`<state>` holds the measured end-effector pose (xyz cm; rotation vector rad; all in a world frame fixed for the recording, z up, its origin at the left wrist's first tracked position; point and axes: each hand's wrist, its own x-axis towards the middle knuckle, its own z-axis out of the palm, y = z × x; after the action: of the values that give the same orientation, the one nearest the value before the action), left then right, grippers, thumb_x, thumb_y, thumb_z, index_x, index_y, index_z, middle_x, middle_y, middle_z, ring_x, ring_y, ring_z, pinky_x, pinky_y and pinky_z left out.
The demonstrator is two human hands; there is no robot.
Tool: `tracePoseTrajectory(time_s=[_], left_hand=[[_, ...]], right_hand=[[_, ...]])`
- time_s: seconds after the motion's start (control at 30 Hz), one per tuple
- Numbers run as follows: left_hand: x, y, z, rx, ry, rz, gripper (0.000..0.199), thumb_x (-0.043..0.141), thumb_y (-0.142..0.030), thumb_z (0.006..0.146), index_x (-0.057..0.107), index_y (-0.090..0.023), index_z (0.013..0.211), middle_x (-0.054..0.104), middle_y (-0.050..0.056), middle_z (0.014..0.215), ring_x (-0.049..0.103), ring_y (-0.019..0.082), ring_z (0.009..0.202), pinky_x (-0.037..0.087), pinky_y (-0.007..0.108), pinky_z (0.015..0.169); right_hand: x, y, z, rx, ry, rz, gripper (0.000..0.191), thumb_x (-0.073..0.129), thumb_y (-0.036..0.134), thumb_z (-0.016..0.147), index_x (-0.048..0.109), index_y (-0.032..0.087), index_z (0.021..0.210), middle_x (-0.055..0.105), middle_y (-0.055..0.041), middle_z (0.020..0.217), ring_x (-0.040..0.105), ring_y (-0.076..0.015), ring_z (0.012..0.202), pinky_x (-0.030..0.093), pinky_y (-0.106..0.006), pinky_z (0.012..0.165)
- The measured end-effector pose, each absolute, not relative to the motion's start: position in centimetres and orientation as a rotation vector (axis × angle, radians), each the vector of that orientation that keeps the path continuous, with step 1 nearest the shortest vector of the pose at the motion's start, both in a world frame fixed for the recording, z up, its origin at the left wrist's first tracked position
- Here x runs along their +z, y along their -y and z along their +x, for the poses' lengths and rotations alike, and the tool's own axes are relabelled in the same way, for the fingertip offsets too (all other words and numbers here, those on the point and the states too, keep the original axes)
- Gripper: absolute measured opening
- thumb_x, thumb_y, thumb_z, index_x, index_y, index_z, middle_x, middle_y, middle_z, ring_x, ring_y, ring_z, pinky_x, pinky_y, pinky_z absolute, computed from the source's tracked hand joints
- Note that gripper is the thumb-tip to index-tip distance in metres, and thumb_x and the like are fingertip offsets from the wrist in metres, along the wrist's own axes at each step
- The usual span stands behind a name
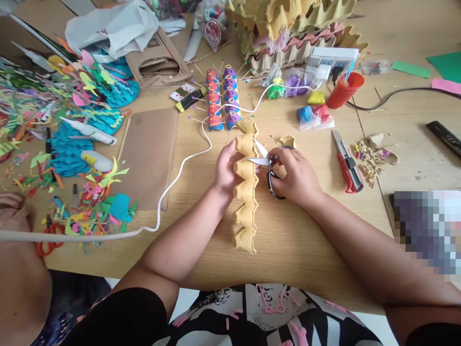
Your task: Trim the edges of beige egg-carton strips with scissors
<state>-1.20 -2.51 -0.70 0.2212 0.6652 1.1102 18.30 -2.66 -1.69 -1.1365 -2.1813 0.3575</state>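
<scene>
My left hand [228,168] grips a long strip of yellow egg carton [245,192] from its left side, with some fingers hidden behind it. The strip has a row of several cups and points away from me. Held in my right hand [293,175] is a pair of scissors [271,168] with black handles. Their blades are spread and lie at the strip's right edge, near its upper part. Just beyond the strip stand two painted egg-carton rows, one red and blue [213,101], one purple and blue [231,98], with pins stuck in them.
A box cutter [347,163] lies right, beside carton scraps [370,158]. A white cable [187,158] crosses the table. Left are cardboard [147,158], paper scraps [86,216] and another person's arm [21,269]. Egg trays [295,38] and a red cup [345,91] stand farther back.
</scene>
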Motion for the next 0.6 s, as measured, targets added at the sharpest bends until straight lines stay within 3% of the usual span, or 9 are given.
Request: tracePoseTrajectory(time_s=[0.37,0.6], left_hand=[[-0.9,2.5,-1.2,1.133,-0.680,0.239,0.065,0.040,-0.072,0.108,0.073,-0.019,0.089,0.062,0.004,0.066,0.063,0.016,0.056,0.054,0.029,0.057],[0.3,2.5,-1.3,1.228,-0.618,0.206,0.066,0.032,-0.063,0.112,0.072,-0.020,0.083,0.068,0.005,0.072,0.061,0.013,0.057,0.052,0.026,0.055]], right_hand=[[-1.7,2.6,18.6,0.256,2.207,-1.131,0.034,0.067,0.027,0.092,0.069,0.021,0.125,0.080,-0.0153,0.110,0.071,-0.0350,0.104,0.056,-0.047,0.092],[-1.7,2.5,18.9,0.300,2.194,-1.214,0.033,0.070,0.027,0.090,0.071,0.023,0.122,0.080,-0.0090,0.098,0.072,-0.0291,0.092,0.054,-0.039,0.080]])
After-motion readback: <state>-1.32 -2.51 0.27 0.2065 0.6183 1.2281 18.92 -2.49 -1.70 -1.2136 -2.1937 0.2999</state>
